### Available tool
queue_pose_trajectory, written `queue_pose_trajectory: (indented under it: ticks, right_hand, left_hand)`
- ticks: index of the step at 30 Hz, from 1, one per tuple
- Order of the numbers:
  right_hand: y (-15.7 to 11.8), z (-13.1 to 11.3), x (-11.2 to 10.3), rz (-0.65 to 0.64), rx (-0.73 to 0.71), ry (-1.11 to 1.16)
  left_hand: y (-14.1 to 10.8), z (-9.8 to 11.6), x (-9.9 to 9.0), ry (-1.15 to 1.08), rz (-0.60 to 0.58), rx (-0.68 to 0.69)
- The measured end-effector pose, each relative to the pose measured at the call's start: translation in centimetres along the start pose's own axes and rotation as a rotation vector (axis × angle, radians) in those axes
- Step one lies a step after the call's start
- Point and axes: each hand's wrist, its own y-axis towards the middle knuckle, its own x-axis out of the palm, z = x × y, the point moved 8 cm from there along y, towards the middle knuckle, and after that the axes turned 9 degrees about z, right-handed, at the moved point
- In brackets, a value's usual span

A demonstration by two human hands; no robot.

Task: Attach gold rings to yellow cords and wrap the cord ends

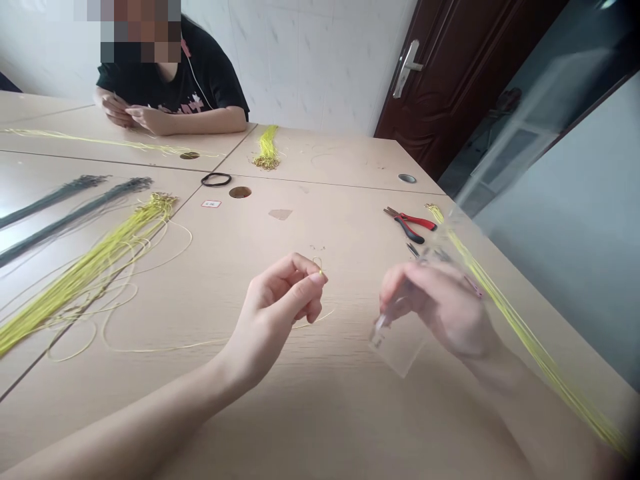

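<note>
Left hand (277,307): pinched on yellow cord (321,271)
Right hand (445,307): blurred, clamped on clear plastic (404,352)
Pliers (401,218): on desk (325,413), beyond

The tabletop (350,427) looks like smooth, pale wood with little shine. The yellow cords (115,257) look like thin string, with shiny gold metal clasps (163,198) at the ends. The flat clear piece (406,350) looks like see-through plastic, but it is blurry. The pliers (401,218) have metal tips and smooth plastic grips. The door (465,47) looks like glossy dark wood, its handle (410,65) shiny metal. The T-shirt (215,70) is dull black cloth.
</note>
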Motion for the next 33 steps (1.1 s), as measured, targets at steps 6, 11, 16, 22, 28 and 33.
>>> queue_pose_trajectory:
  ticks: [6,11,16,22,28,33]
  right_hand:
    - [-0.3,2.6,0.2,-0.063,0.279,-0.665]
    - [-0.1,5.1,1.0,-0.097,0.235,-0.82]
    - [0.3,5.0,1.4,-0.053,0.106,-0.939]
    - [0.4,2.6,0.6,0.131,-0.042,-1.102]
    - [-0.6,-0.2,1.3,0.107,-0.193,-0.484]
    - [-1.0,0.3,2.4,-0.038,-0.107,-0.28]
  left_hand:
    - [0.1,-0.5,-0.1,0.069,0.014,-0.051]
    - [0.1,-0.7,0.2,0.111,-0.014,-0.075]
    - [0.0,-0.6,0.4,0.135,-0.042,-0.063]
    - [-0.3,-0.6,0.6,0.232,-0.062,-0.045]
    - [-1.0,-0.3,1.8,0.418,-0.19,0.039]
    - [-1.4,-0.9,2.5,0.49,-0.289,0.062]
